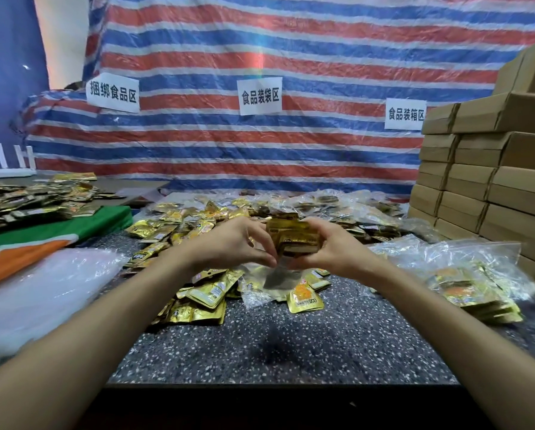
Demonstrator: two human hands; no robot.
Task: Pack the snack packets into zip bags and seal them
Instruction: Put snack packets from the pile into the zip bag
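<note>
A stack of gold snack packets [292,235] is held above the speckled table [291,342], between both hands. My left hand [229,243] pinches its left side with curled fingers. My right hand [331,246] grips its right side and underside. Under the hands lies a clear zip bag [260,293] among loose gold packets [210,293]. More loose packets [173,225] are heaped behind. A filled zip bag [474,287] of gold packets lies at the right.
Flat clear zip bags [43,293] pile at the left beside a green and orange cloth [52,234]. Cardboard boxes [489,169] are stacked at the right. Several bagged packets [347,206] lie at the back against a striped tarp [260,57] with paper signs.
</note>
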